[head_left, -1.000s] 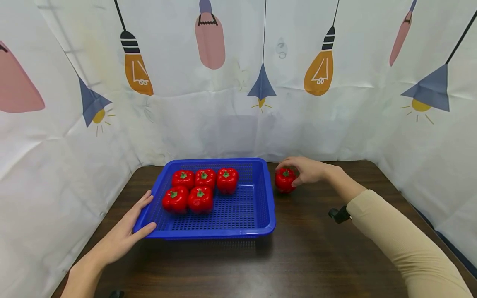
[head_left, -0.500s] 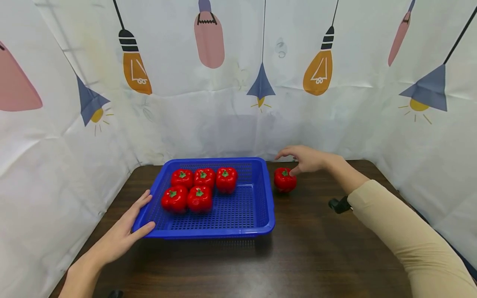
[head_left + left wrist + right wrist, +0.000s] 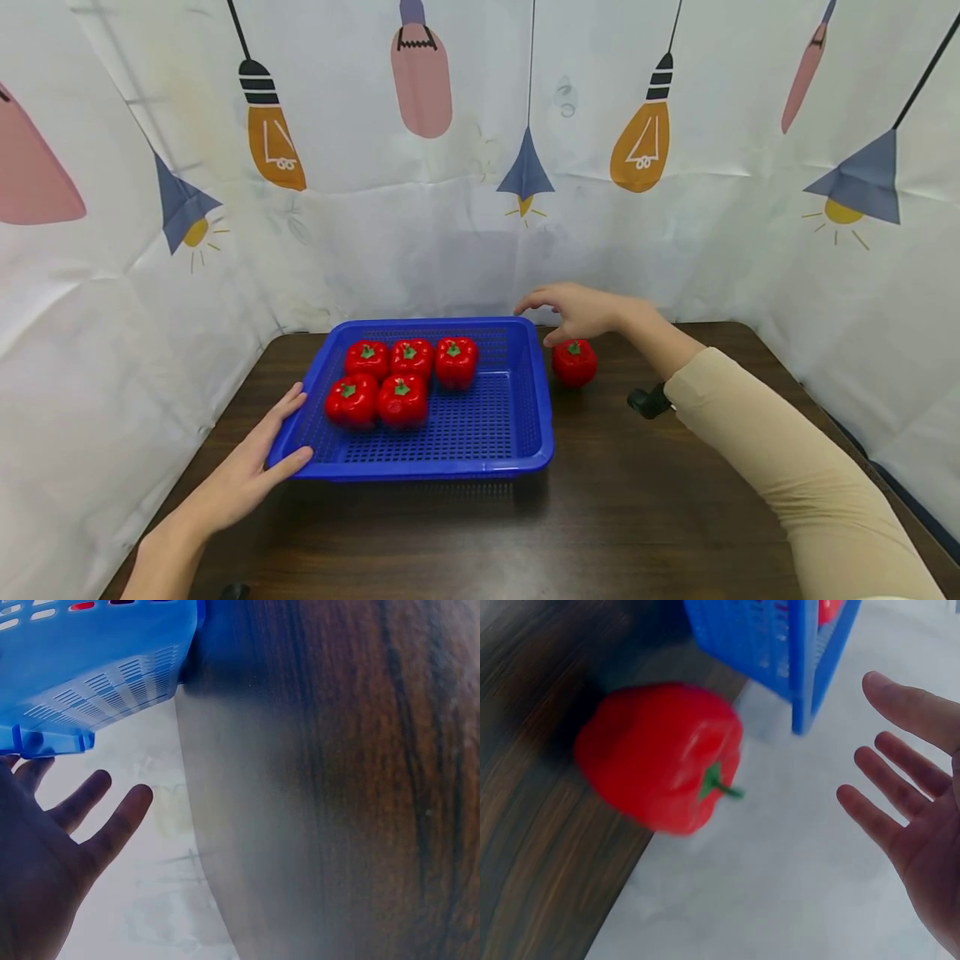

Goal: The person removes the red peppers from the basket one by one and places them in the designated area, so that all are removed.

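A blue plastic basket (image 3: 472, 429) sits on the table with several red bell peppers (image 3: 404, 402) grouped in its left and back part. My left hand (image 3: 240, 477) rests at the basket's front-left corner, thumb on the rim; in the left wrist view its fingers (image 3: 120, 829) are spread and straight. Beyond the basket's right side stands a single red bell pepper (image 3: 574, 364), its green stem (image 3: 718, 784) showing in the right wrist view. My right hand (image 3: 581, 312) hovers above and behind that pepper, near the basket's back-right corner, fingers apart and holding nothing.
The dark wooden table (image 3: 600, 517) extends in front of the basket and to its right. A white curtain (image 3: 465, 267) printed with lamps hangs close behind the table's back edge and along both sides.
My right hand let go of the single pepper, rose off it, and moved left toward the basket's back-right corner. That pepper stayed in place. My left hand and the basket have not visibly moved.
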Motion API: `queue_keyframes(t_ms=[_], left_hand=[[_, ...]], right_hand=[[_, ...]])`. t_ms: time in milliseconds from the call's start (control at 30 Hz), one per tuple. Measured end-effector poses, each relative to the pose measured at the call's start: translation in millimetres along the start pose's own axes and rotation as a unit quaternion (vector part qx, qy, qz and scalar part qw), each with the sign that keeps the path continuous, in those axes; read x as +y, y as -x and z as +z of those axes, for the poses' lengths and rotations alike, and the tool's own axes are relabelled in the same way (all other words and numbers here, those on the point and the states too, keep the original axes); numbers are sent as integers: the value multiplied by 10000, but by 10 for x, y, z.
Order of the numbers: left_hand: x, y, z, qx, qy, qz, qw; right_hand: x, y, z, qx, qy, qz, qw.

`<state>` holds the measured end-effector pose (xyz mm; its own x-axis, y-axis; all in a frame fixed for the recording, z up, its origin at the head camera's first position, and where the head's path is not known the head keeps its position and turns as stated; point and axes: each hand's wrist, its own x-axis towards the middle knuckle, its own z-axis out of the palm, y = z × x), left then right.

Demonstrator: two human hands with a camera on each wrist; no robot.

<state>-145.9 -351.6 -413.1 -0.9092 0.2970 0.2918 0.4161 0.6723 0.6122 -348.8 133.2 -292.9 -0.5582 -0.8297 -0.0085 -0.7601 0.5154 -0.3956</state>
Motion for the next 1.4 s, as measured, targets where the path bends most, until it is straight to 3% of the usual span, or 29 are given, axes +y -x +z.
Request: queue_keyframes(t_ms=[333, 800, 1400], left_hand=[[-14, 6, -1, -76, 16, -69, 9999], [-12, 2, 14, -9, 81, 28, 10000], [-25, 8, 20, -14, 35, 43, 10000]], right_hand=[[-312, -408, 39, -437, 370, -142, 9983], [-569, -901, 274, -975, 350, -134, 9945], [-567, -1150, 503, -1146, 451, 225, 9921]])
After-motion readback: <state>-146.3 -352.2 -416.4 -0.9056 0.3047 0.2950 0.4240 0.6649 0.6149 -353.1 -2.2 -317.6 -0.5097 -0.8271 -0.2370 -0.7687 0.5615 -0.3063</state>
